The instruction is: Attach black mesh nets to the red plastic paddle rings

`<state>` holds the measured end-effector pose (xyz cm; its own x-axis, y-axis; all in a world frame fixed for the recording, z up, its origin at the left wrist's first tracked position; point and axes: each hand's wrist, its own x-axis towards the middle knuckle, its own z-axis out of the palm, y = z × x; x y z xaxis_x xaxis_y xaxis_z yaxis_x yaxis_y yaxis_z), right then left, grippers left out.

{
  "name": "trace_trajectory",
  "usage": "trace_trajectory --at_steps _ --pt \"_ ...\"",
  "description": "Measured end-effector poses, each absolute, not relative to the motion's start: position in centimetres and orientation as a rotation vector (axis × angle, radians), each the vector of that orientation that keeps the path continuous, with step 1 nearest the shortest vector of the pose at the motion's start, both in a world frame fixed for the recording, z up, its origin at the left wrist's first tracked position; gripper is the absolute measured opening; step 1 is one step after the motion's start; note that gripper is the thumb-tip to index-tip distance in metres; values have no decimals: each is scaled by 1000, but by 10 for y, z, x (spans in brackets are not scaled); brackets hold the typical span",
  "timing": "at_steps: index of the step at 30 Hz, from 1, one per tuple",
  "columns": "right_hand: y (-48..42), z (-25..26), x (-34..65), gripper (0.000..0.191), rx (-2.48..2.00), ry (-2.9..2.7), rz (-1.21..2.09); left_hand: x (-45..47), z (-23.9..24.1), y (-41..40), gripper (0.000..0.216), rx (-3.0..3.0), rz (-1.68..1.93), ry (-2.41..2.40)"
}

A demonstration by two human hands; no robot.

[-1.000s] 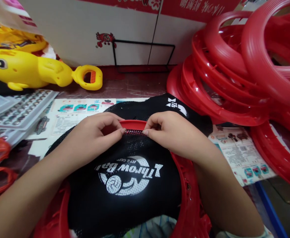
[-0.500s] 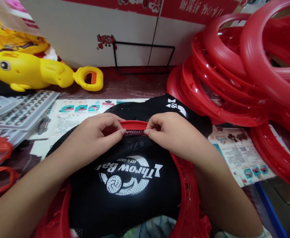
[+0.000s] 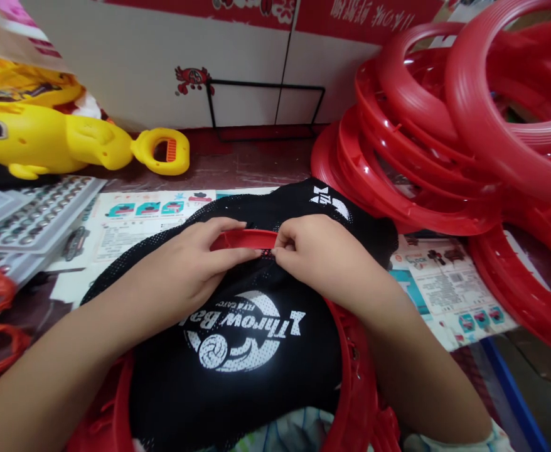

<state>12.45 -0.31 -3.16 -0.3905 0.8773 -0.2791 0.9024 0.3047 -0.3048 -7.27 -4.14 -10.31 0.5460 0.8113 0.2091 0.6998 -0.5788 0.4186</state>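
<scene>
A piece of black mesh cloth point(image 3: 275, 389) with white "Throw Ball" print lies over a red plastic ring point(image 3: 348, 389) close to my body. At the ring's far edge, my left hand point(image 3: 186, 257) straddles the red rim, its index finger behind and its thumb on the cloth in front. My right hand point(image 3: 332, 257) is closed beside it, thumb and index finger pinching the cloth's edge against the rim. The two thumbs nearly meet. Beyond the rim, more of the black cloth spreads out with a second white print. My right hand's other fingers are mostly hidden.
Red plastic rings point(image 3: 421, 144) are piled at the right. A yellow animal-shaped toy point(image 3: 44, 138) and clear trays point(image 3: 44, 216) of small round shiny pieces lie at the left. Behind stand a black wire frame point(image 3: 266, 85) and a white-and-red carton point(image 3: 139, 69). Printed card point(image 3: 445, 282) covers the table.
My left thumb has slid right along the cloth's edge toward my right hand, and its index finger has straightened. My right hand keeps its pinch. The view has shifted slightly.
</scene>
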Motion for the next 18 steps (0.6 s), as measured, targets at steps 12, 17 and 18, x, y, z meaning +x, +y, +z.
trace_trajectory --at_steps 12,17,18 --pt "-4 -19 144 21 1693 2587 -729 -89 -103 -31 37 2339 525 1468" --pt "-6 -28 136 18 1728 2705 -648 -96 -97 -38 39 2294 425 1625" --pt "-8 -29 134 18 1722 2738 -588 -97 -96 -43 40 2282 411 1655"
